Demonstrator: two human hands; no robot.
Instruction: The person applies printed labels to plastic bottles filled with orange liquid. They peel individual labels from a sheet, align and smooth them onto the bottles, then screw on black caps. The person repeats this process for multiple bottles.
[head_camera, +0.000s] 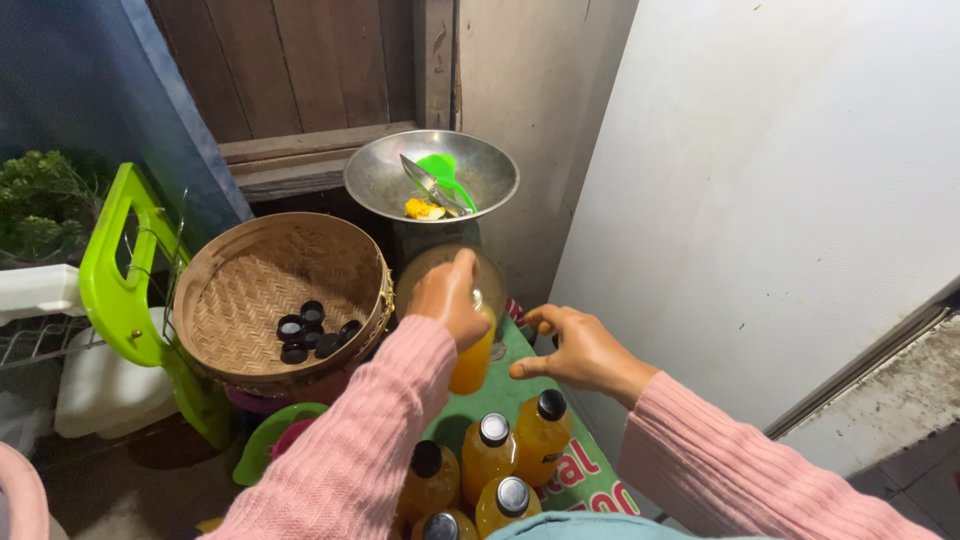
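A cramped corner, closed in by dark wooden boards at the back and a pale wall on the right, holds a low green worktop (520, 375).

Off its left edge stands a lime-green plastic frame (112, 270), smooth and glossy, and next to it a round woven basket (250, 290) of tight, ribbed weave, tipped toward the camera with a handful of black caps (312, 332) pooled low inside. If it tilts further, the caps could slide out over the rim.

At the back edge a dull metal bowl (430, 175) sits on a scale, holding a spoon and a green funnel.

The left hand (450, 295), in a pink ribbed sleeve, is closed over the top of an orange bottle (472, 362) standing mid-worktop in front of the scale. That high grip could tip the bottle, and if the cap is not tight, liquid could spill.

The right hand (580, 350) hovers just beside it, fingers loosely curled, holding nothing that shows.

At the near edge, capped bottles (490, 460) of the same orange liquid crowd together, where a sleeve could easily knock them.
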